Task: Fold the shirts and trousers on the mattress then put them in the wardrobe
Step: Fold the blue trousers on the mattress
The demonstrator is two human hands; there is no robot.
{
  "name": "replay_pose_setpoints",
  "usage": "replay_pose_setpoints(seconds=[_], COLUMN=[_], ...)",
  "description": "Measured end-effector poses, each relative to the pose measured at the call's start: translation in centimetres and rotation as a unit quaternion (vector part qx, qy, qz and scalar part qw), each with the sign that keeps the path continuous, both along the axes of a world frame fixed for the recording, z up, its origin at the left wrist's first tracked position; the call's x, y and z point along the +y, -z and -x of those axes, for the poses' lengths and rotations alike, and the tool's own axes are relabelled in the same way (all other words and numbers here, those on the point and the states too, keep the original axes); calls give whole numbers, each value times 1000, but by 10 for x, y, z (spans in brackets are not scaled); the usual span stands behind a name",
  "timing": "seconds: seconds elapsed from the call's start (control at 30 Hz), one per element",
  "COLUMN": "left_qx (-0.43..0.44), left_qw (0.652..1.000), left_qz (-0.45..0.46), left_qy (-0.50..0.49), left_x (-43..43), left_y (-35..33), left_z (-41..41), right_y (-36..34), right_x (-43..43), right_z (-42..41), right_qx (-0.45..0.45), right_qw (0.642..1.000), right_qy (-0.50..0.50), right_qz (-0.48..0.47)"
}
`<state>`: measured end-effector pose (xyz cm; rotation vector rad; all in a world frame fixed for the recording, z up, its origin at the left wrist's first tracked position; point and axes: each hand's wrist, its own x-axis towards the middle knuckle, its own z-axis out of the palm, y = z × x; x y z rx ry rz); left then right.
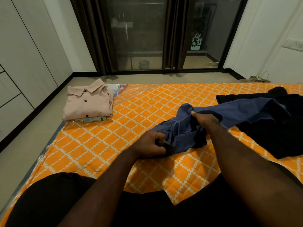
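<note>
— What are the hands doing?

— Both grip the blue garment (229,112). The left hand (150,145) has its fingers curled tight round a dark edge at the near end of the garment, low over the mattress (131,112). The right hand (208,120) is further out, with a bunch of the blue cloth closed between thumb and fingers.

— Is it a shirt or trousers?

— I cannot tell; it is crumpled. Its far end trails right and lies over a dark garment (278,128) spread on the right side of the mattress.

— Anything folded?

— Yes. A pink shirt (86,104) with dark buttons lies folded, collar up, at the mattress's far left corner. It sits on top of a folded camouflage garment (93,119), whose edge shows beneath it.

— And the wardrobe?

— The wardrobe (24,54) lines the left wall, with its pale doors closed, well apart from the stack across a strip of floor (32,145).

— The mattress?

— Orange with a white lattice print, lying on the floor. The person sits at its near edge, facing dark glass doors (139,38).
</note>
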<state>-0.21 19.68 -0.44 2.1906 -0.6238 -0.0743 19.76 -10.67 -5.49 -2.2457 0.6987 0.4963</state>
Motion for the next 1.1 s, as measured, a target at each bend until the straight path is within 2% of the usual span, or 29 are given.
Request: replay_pose_setpoints(seconds=[0.07,0.17,0.27,0.4,0.5,0.57,0.67,0.8,0.87,0.93,1.1], left_qx=[26,73,108,34,-4,-7,-8,6,-32,-80,-217], left_qw=[999,996,992,993,983,976,976,976,974,973,961], left_qz=[22,30,1,-110,-179,-215,-217,-213,-221,-210,-150], left_qy=[22,45,64,37,43,24,-15,-40,-44,-52,-84], left_x=[-2,-1,0,1,6,9,12,18,20,21,24], left_y=[-6,-14,-13,-7,-4,-1,2,-1,-1,-1,0], left_z=[4,7,7,3,0,-1,-5,-10,-10,-10,-14], right_y=[-19,-64,-75,-81,-81,-81,-83,-82,-79,-79,-81], right_x=[11,33,33,34,30,29,29,26,28,34,63], right_z=[20,64,76,86,89,89,83,78,78,80,91], right_qx=[-13,-36,-77,-106,-170,-210,-243,-246,-255,-304,-442], right_qw=[1000,996,995,993,977,959,946,945,948,942,886], right_qy=[21,-22,-1,27,123,187,213,210,185,128,-129], right_qz=[8,77,57,43,-35,-31,28,42,47,68,54])
